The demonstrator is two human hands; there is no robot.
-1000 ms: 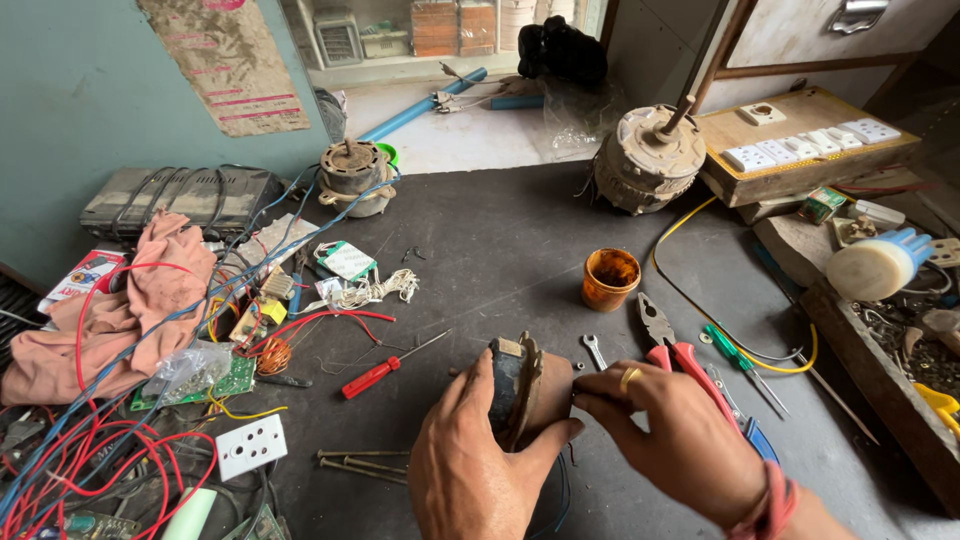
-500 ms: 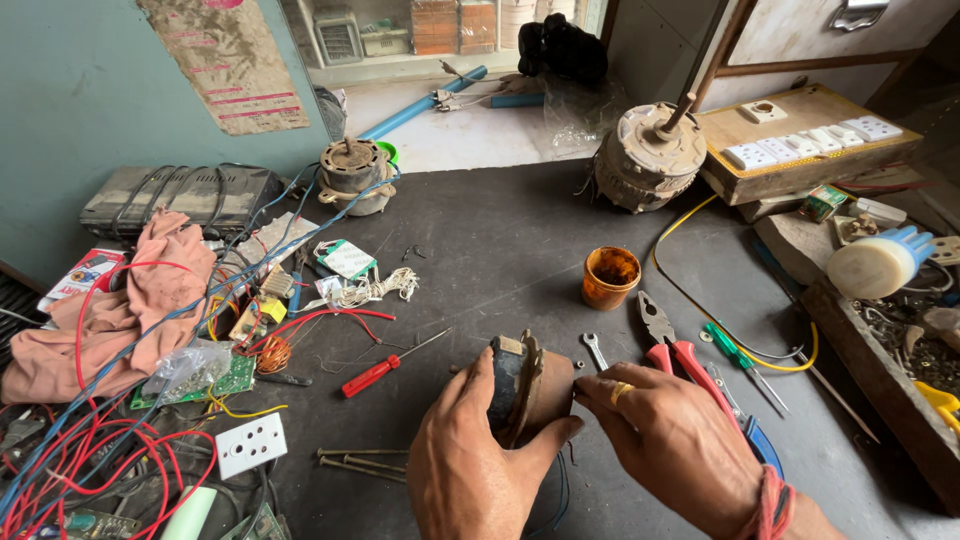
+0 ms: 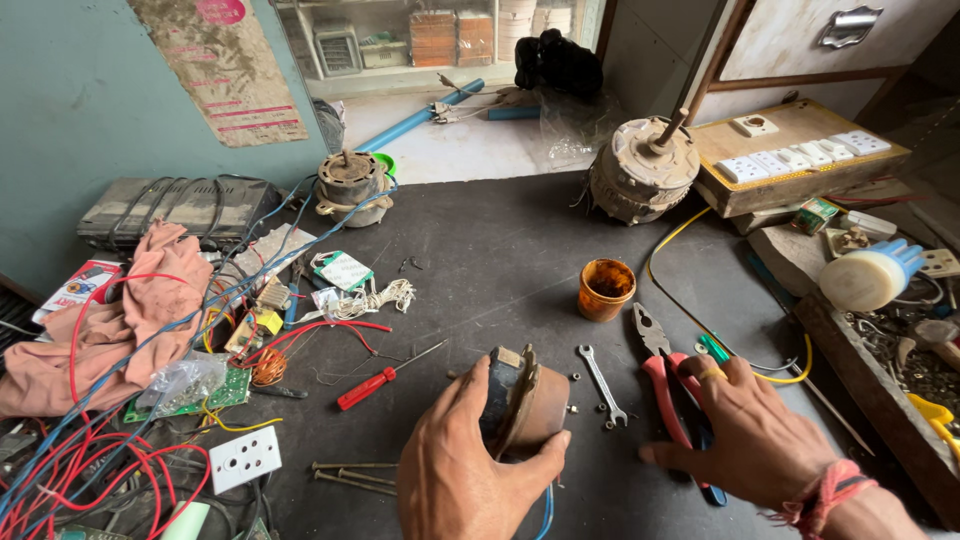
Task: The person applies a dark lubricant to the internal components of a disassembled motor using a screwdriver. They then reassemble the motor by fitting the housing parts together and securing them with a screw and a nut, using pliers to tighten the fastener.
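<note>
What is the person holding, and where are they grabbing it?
The left hand grips a small round motor around its body, standing on the bench. The right hand holds nothing; it rests over the red-handled pliers.

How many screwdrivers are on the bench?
2: a red-handled screwdriver left of the left hand, and a green-handled one by the right hand. Clutter may hide others.

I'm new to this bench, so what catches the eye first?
At bottom centre, the left hand grips a small brown motor while the right hand rests on red-handled pliers. Red and blue wires tangle at lower left, and an orange cup stands mid-table.
</note>
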